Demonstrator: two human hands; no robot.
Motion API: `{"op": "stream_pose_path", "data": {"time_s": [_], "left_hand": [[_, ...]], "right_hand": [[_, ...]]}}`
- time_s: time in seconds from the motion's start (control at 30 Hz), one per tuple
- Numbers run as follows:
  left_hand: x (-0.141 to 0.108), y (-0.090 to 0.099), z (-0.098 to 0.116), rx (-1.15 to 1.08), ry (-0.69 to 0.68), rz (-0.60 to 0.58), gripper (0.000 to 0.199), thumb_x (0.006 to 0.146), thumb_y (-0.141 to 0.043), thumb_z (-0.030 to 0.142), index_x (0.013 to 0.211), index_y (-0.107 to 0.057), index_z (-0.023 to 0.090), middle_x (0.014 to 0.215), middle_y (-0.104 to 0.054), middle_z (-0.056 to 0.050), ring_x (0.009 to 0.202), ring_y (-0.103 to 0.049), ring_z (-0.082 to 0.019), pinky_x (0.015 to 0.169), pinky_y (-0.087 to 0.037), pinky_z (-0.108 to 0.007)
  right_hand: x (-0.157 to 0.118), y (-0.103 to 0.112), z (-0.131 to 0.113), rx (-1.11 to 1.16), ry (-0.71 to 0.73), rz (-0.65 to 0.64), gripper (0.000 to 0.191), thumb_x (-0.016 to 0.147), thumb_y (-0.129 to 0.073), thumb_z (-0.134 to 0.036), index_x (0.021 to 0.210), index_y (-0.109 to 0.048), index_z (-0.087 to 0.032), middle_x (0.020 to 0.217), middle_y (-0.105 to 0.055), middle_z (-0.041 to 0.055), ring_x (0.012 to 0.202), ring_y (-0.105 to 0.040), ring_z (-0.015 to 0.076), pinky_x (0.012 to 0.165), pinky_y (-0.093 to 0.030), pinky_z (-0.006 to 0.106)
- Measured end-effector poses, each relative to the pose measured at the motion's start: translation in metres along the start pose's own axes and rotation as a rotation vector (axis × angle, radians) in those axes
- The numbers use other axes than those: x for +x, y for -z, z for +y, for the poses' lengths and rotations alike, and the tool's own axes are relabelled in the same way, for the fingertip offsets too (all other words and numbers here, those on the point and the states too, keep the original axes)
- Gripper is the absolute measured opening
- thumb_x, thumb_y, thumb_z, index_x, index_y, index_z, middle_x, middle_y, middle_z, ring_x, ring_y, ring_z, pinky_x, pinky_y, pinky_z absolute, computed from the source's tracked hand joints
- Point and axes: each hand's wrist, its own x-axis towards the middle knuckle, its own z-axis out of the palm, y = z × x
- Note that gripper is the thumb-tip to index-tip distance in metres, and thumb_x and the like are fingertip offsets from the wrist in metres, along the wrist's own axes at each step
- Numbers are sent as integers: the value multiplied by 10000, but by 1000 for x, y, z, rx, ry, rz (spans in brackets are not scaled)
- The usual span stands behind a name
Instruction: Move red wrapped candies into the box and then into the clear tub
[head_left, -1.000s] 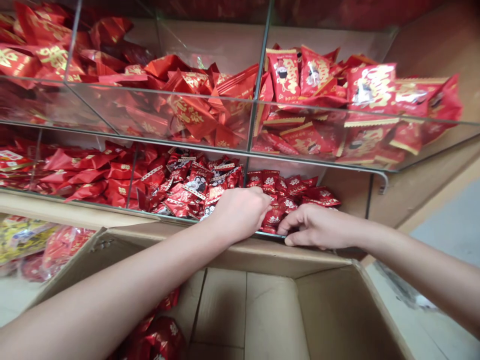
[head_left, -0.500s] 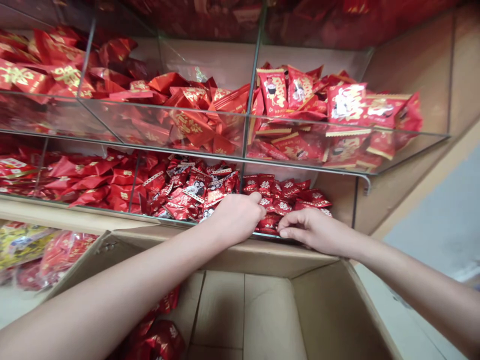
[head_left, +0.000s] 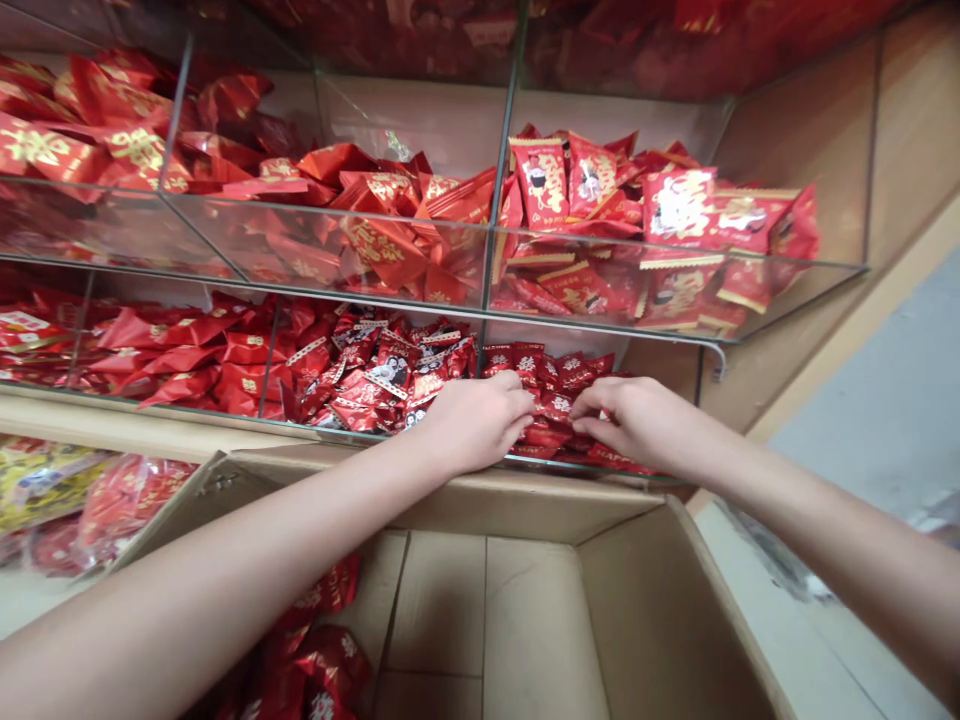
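Note:
Small red packets [head_left: 551, 405] with white print fill the right compartment of the lower shelf. At the left side of that compartment is my left hand [head_left: 487, 415], its fingers curled over the packets; whatever it holds is hidden. My right hand [head_left: 630, 420] reaches in from the right, thumb and fingers bent and apart, touching the packets at its fingertips. Below both hands stands an open cardboard box [head_left: 525, 505], with several red packets [head_left: 334, 660] in its left part.
Above, a clear-fronted shelf [head_left: 315, 225] holds larger red and gold packets [head_left: 540, 180]. A metal hook [head_left: 718, 362] hangs at its right end. Bagged sweets [head_left: 52, 480] lie at the lower left, beside the box.
My right hand has moved slightly right and up, uncovering more packets at the compartment's front. My left hand has shifted up a little. The view has moved slightly.

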Motion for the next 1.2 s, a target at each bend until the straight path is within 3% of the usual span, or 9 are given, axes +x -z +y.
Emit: {"op": "stream_pose_path", "data": {"time_s": [0.17,0.3,0.47,0.67,0.87,0.93,1.1,1.2], "left_hand": [[-1,2,0,-88,-149,4,274,853,-405,384,901,-625,228,891,-528,-18,730,-547,-123,563,-386,-223],[3,1,0,-61,-179,6,281,872,-373,356,938,-618,236,885,-513,-16,721,-531,-123,563,-382,-224],[10,0,1,-45,-172,7,294,874,-368,345,1055,-580,249,907,-502,-28,805,-533,-144,615,-402,-229],[14,-2,0,-8,-158,-22,250,861,-373,247,892,-616,193,862,-511,-35,735,-529,-142,596,-411,-234],[8,22,-13,-78,-98,83,255,828,-369,119,965,-583,151,898,-571,-59,849,-551,-145,716,-430,-228],[2,32,-14,-17,-71,11,222,826,-390,144,884,-603,162,851,-600,-53,795,-573,-153,674,-433,-237],[-4,43,-6,116,-57,-339,204,768,-449,127,675,-624,174,696,-648,-39,650,-607,-164,553,-406,-237],[0,40,-1,150,-95,-363,212,730,-450,81,665,-636,159,647,-649,-57,614,-616,-181,507,-397,-240]], "right_hand": [[-6,13,4,-29,87,-278,158,746,-530,-235,784,-683,-218,782,-631,38,737,-558,165,669,-389,248],[-5,13,0,-32,91,-336,167,749,-518,-201,738,-684,-204,767,-621,41,729,-559,157,663,-386,234],[-1,12,-4,-134,7,-256,139,761,-520,-221,791,-653,-197,834,-604,52,757,-562,167,667,-391,246],[0,1,-10,-275,-115,-135,143,769,-522,-291,828,-583,-177,879,-603,67,762,-586,191,569,-393,245],[8,-3,-21,-260,-71,-106,210,819,-419,-233,754,-609,-173,857,-626,69,796,-599,203,611,-414,259],[10,-7,-23,-245,-73,-94,237,827,-406,-239,759,-620,-166,857,-628,77,805,-598,203,637,-416,260],[11,-17,-20,-207,-59,-86,235,825,-418,-263,747,-616,-162,850,-622,74,767,-594,191,615,-399,251],[7,-15,-18,-158,-48,-64,176,806,-456,-266,749,-596,-176,821,-605,54,738,-579,178,635,-395,255]]}}
